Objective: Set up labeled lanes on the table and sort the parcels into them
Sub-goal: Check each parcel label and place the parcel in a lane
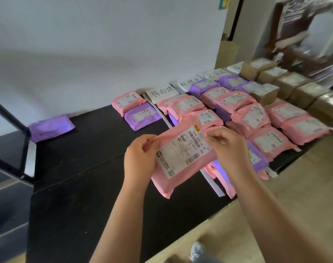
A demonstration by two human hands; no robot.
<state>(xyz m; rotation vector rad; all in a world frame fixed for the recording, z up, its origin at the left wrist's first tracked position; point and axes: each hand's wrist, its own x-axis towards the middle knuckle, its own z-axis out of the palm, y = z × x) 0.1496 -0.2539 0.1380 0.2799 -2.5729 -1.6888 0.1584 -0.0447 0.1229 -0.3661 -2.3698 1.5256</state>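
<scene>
Left hand [141, 156] and right hand [228, 147] pinching opposite edges of pink parcel [180, 160], held label-up over black table [85, 168], white divider strip [213, 184] behind it, sorted parcels [251, 118] in lanes right, handwritten lane labels [161, 93] far, purple parcel [50, 128] far left

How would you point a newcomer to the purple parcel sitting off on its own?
Find the black table against the white wall and follow it to its far left end, beside the black metal frame. The purple parcel lies flat there alone. Unlike the labelled pink-and-purple pair to its right, it touches no other parcel and shows no white label on top.
</scene>
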